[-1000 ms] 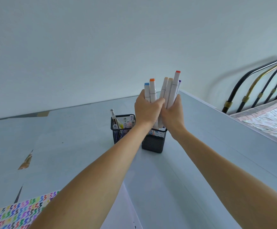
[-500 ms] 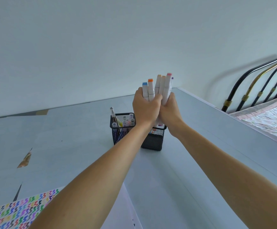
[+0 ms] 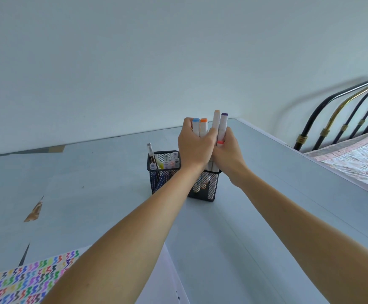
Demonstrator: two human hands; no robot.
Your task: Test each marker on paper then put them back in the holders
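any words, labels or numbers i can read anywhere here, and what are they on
None can be read.
Paper: rows of coloured marker squiggles, test strokes and not letters.
Markers gripped by the left hand and right hand: white barrels, no print legible.
Markers in the left holder: any cap markings are too small and blurred.

marker caps (image 3: 203, 120) blue, orange, purple, perhaps peach; holders (image 3: 209, 189) black mesh; paper (image 3: 25, 281) multicoloured squiggles
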